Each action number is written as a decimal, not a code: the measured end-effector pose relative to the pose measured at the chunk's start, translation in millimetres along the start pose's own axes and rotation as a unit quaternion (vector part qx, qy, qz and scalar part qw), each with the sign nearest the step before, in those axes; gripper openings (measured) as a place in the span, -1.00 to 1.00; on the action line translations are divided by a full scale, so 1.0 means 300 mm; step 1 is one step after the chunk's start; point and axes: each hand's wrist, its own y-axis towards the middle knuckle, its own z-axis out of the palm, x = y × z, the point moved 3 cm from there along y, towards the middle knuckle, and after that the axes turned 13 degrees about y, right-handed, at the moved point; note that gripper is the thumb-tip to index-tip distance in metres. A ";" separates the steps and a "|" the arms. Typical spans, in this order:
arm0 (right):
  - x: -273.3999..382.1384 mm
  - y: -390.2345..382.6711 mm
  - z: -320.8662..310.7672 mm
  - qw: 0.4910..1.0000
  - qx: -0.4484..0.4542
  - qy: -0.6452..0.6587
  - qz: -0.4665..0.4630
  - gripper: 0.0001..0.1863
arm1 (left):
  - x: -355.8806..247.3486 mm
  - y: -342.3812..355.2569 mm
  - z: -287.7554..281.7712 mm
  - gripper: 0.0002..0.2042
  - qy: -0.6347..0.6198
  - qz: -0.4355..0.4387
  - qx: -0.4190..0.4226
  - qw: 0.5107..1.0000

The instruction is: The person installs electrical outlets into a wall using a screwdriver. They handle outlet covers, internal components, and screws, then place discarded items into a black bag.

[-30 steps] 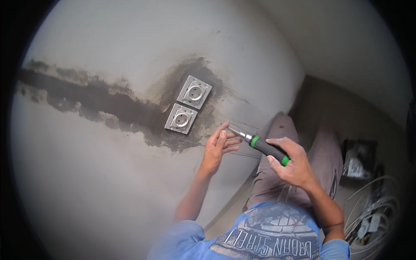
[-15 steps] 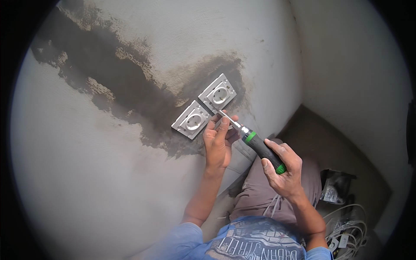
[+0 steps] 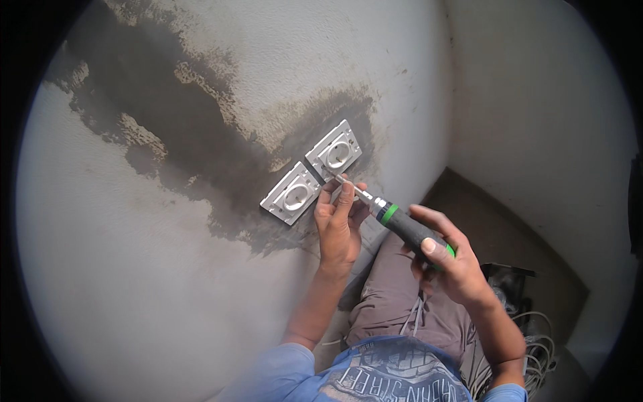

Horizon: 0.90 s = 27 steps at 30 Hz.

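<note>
Two white wall sockets sit side by side on the wall, a lower-left socket [image 3: 295, 196] and an upper-right socket [image 3: 337, 154]. My left hand [image 3: 340, 224] pinches the metal shaft of a screwdriver [image 3: 408, 226] close to its tip. That tip meets the near edge of the upper-right socket; the fingers partly hide the spot. Around the black and green handle, my right hand [image 3: 454, 258] is closed, the thumb lying across its top and the index finger along its side.
Dark patched plaster [image 3: 167, 114] surrounds the sockets and runs up to the left across the pale wall [image 3: 120, 268]. A second wall [image 3: 536, 114] meets it at the right. On the floor lie a dark packet [image 3: 509, 281] and coiled white cable [image 3: 539, 348], beside my legs.
My right hand has turned around the handle, its thumb now across the top. The left hand keeps its pinch on the shaft. The whole view has shifted slightly.
</note>
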 end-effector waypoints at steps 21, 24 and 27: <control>0.125 0.005 0.059 0.920 0.038 -0.354 -0.163 -0.39 | 0.019 0.018 0.031 -0.81 -0.131 0.003 0.006 0.991; 0.094 -0.020 0.053 0.968 -0.012 -0.244 -0.055 -0.47 | 0.027 0.012 0.026 -0.78 -0.129 -0.010 0.037 0.991; 0.072 -0.006 0.036 0.919 0.002 -0.348 -0.184 -0.56 | 0.014 -0.036 0.060 -0.71 -0.120 -0.056 0.146 0.980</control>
